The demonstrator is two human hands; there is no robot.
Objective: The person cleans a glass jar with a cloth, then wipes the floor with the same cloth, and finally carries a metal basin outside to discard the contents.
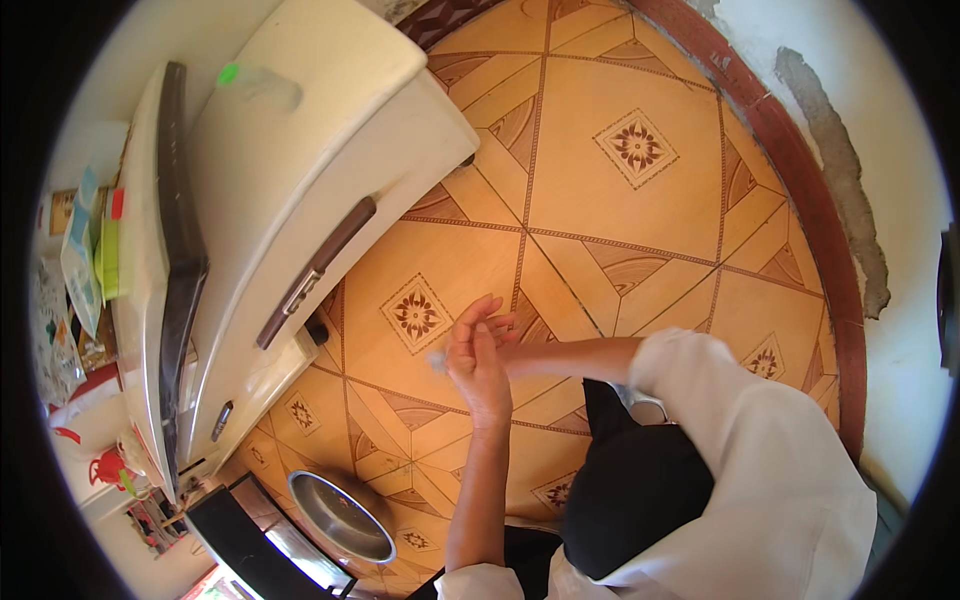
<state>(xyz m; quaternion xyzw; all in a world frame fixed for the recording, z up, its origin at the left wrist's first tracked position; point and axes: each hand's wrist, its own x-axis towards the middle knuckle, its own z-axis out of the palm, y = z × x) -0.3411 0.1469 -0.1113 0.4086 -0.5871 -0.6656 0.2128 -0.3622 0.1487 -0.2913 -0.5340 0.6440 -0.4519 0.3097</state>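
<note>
My left hand [480,379] is raised over the tiled floor [637,97], with its forearm coming up from the lower edge. My right hand [495,330] reaches across from the right and lies beside and partly behind it, so the two overlap. Fingers of both are bent. A small, blurred whitish thing [436,362] shows at the left edge of the hands; which hand holds it, if either, is unclear. Black clothing [637,480] and white sleeves [765,450] fill the lower right.
A cream appliance, probably a refrigerator [375,150], with a brown handle [319,274] stands left. A metal basin [341,517] and a black, shiny-fronted unit [255,532] are at lower left. A red-brown skirting [795,142] runs along the wall at right.
</note>
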